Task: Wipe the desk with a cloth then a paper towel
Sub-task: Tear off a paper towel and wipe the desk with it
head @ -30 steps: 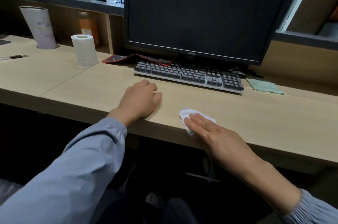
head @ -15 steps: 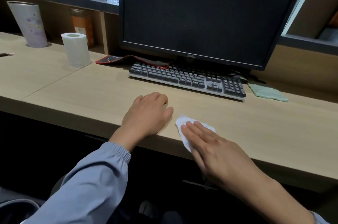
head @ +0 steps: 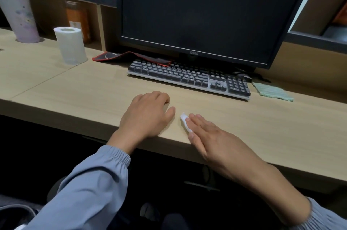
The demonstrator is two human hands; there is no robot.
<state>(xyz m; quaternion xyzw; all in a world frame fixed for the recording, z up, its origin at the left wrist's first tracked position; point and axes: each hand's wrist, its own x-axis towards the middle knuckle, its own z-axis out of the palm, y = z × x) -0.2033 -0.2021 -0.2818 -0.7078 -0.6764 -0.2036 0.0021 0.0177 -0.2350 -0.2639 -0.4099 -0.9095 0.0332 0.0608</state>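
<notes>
Reaches in from below with two blue-grey sleeves, the left sleeve (head: 90, 188) long and full in view, the right sleeve (head: 326, 218) only at the cuff. Presses the right hand (head: 216, 137) flat on a crumpled white paper towel (head: 185, 120) near the front edge of the light wooden desk (head: 84, 98), fingers straight and close together, clenching nothing. Covers most of the towel, leaving only a small white edge out past the fingertips on the left. Rests the left hand (head: 148, 115) on the desk just beside it, apart from the towel by a narrow strip of bare wood, fingers loosely curled under, thumb pointing toward the towel, grasping nothing.

Farther back, lays a dark-keyed keyboard (head: 187, 75) across the desk, well apart from both hands. Sets a pale green cloth (head: 272, 91) flat just beside the keyboard's right end, touched by neither hand. Tucks a black mouse (head: 246, 77) behind that same end, partly hidden. Slips a black mouse pad (head: 116, 56) with a red border partly under the keyboard's far left corner.

Beyond, stands a white paper roll (head: 70, 45) upright at the left. Raises a dark Dell monitor (head: 206, 8) behind the keyboard. At the far left, places a pale patterned tumbler (head: 20, 17) upright, and an orange jar (head: 77, 19) in the shelf recess behind the roll.
</notes>
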